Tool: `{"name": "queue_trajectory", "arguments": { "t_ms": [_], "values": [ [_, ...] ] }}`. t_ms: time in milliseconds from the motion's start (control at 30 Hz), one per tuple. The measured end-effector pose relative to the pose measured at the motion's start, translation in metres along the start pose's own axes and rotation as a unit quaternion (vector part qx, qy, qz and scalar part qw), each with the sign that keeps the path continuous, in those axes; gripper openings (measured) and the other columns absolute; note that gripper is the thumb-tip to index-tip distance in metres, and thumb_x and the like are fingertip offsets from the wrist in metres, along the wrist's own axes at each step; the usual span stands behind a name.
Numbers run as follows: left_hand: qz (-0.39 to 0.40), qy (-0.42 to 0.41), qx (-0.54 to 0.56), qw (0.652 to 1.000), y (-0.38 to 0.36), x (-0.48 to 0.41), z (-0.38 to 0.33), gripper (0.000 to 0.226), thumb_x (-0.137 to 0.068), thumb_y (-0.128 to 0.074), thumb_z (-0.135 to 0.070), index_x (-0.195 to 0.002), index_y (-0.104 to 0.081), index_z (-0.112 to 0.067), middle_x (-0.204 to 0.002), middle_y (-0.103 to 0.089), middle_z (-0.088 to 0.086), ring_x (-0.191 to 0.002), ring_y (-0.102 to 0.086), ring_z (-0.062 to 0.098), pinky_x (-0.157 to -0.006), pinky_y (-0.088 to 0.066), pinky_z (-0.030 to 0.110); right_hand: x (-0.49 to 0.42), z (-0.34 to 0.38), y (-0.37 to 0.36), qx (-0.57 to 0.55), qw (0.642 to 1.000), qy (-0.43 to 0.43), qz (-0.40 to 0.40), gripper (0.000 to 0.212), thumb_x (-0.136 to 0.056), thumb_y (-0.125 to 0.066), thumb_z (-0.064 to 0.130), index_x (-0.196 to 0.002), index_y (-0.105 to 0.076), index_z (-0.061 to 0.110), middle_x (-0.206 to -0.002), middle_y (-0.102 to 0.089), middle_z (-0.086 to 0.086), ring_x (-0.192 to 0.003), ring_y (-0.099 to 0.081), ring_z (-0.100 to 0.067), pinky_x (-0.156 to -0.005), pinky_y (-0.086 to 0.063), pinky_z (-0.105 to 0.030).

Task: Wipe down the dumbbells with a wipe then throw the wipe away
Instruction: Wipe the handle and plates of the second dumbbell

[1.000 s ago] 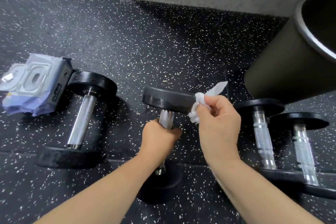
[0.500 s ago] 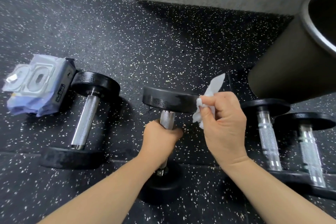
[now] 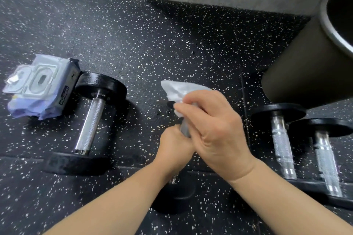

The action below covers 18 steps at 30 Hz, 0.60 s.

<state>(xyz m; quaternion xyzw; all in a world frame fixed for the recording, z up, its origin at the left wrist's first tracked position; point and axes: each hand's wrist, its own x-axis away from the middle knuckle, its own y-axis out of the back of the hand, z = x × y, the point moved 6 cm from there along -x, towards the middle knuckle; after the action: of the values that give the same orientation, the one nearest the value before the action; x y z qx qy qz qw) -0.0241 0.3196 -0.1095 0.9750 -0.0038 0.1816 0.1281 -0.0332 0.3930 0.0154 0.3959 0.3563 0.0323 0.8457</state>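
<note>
Now my left fingers are curling round the dumbbell handle, right fingers pinching the wipe, probably against its head.

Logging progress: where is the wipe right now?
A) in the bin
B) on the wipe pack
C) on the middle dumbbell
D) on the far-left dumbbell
C: the right hand holds the wipe against the far end of the middle dumbbell, whose handle the left hand grips.
</note>
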Motion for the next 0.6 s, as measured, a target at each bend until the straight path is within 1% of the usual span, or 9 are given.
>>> {"name": "queue_trajectory", "arguments": {
  "t_ms": [33,67,133,200,300,367,500,533,600],
  "values": [
    [0.000,0.023,0.008,1.000,-0.002,-0.001,0.003,0.028,-0.079,-0.065,-0.010,-0.061,-0.047,-0.023,-0.057,-0.052,-0.003,-0.052,-0.043,0.014,-0.043,-0.038,0.019,0.005,-0.008,0.005,0.002,1.000,-0.006,0.012,0.018,-0.079,-0.066,-0.010,-0.092,-0.075,0.000,-0.091,-0.066,-0.013,-0.078,-0.061,-0.031,-0.066,-0.053,-0.039],
    [-0.020,0.032,0.014,0.999,-0.003,-0.001,0.004,0.026,-0.075,-0.065,-0.012,-0.059,-0.045,-0.018,-0.051,-0.046,-0.002,-0.049,-0.037,0.015,-0.041,-0.033,0.023,0.013,-0.014,0.010,-0.004,1.000,-0.011,0.020,0.017,-0.082,-0.066,-0.008,-0.095,-0.075,0.000,-0.092,-0.065,-0.013,-0.079,-0.060,-0.029,-0.068,-0.052,-0.036],
    [-0.015,0.051,0.015,0.998,-0.009,-0.003,0.012,0.029,-0.070,-0.068,-0.012,-0.059,-0.041,-0.014,-0.051,-0.040,-0.001,-0.051,-0.033,0.016,-0.045,-0.029,0.027,0.021,-0.026,0.017,-0.032,0.999,-0.025,0.032,0.016,-0.088,-0.062,-0.002,-0.099,-0.074,-0.001,-0.095,-0.062,-0.012,-0.081,-0.059,-0.026,-0.073,-0.051,-0.031],
    [-0.004,0.057,0.011,0.998,-0.013,-0.005,0.017,0.031,-0.067,-0.071,-0.016,-0.060,-0.041,-0.012,-0.054,-0.039,-0.002,-0.054,-0.033,0.016,-0.048,-0.030,0.031,0.029,-0.033,0.021,-0.045,0.998,-0.043,0.030,0.018,-0.091,-0.059,0.002,-0.101,-0.074,-0.002,-0.097,-0.060,-0.012,-0.082,-0.059,-0.024,-0.073,-0.052,-0.031],
    [-0.008,0.061,0.006,0.998,-0.012,-0.005,0.016,0.033,-0.068,-0.071,-0.017,-0.059,-0.040,-0.016,-0.054,-0.039,-0.003,-0.053,-0.031,0.017,-0.048,-0.030,0.031,0.027,-0.032,0.027,-0.039,0.998,-0.031,0.036,0.017,-0.088,-0.062,-0.004,-0.100,-0.074,-0.003,-0.095,-0.061,-0.013,-0.081,-0.060,-0.026,-0.070,-0.052,-0.035],
    [-0.007,0.057,0.000,0.998,-0.012,-0.004,0.014,0.035,-0.068,-0.070,-0.014,-0.058,-0.037,-0.017,-0.052,-0.037,-0.004,-0.053,-0.029,0.017,-0.048,-0.027,0.029,0.016,-0.026,0.025,-0.012,0.999,0.001,0.052,0.015,-0.082,-0.066,-0.008,-0.093,-0.075,-0.001,-0.089,-0.063,-0.012,-0.076,-0.059,-0.028,-0.063,-0.052,-0.038],
    [-0.010,0.074,-0.003,0.997,-0.014,-0.005,0.014,0.047,-0.069,-0.066,-0.012,-0.048,-0.026,-0.023,-0.041,-0.028,-0.010,-0.047,-0.022,0.016,-0.046,-0.021,0.028,-0.019,-0.020,0.001,0.024,0.989,0.055,0.138,0.013,-0.071,-0.069,-0.004,-0.081,-0.073,0.003,-0.079,-0.063,-0.008,-0.070,-0.054,-0.029,-0.045,-0.048,-0.040],
    [-0.013,0.083,-0.005,0.996,-0.014,-0.006,0.015,0.047,-0.069,-0.065,-0.011,-0.048,-0.025,-0.023,-0.040,-0.027,-0.010,-0.047,-0.021,0.016,-0.046,-0.021,0.028,-0.027,-0.021,-0.006,0.025,0.985,0.060,0.157,0.011,-0.073,-0.068,0.000,-0.080,-0.074,0.005,-0.078,-0.064,-0.007,-0.070,-0.054,-0.029,-0.045,-0.049,-0.041],
    [-0.017,0.090,-0.010,0.996,-0.014,-0.006,0.015,0.044,-0.068,-0.063,-0.009,-0.052,-0.024,-0.022,-0.040,-0.027,-0.011,-0.047,-0.023,0.017,-0.045,-0.021,0.028,-0.037,-0.026,-0.012,0.019,0.981,0.063,0.185,0.012,-0.077,-0.066,0.007,-0.083,-0.076,0.009,-0.077,-0.066,-0.004,-0.074,-0.055,-0.030,-0.054,-0.051,-0.044]
  ]
}}
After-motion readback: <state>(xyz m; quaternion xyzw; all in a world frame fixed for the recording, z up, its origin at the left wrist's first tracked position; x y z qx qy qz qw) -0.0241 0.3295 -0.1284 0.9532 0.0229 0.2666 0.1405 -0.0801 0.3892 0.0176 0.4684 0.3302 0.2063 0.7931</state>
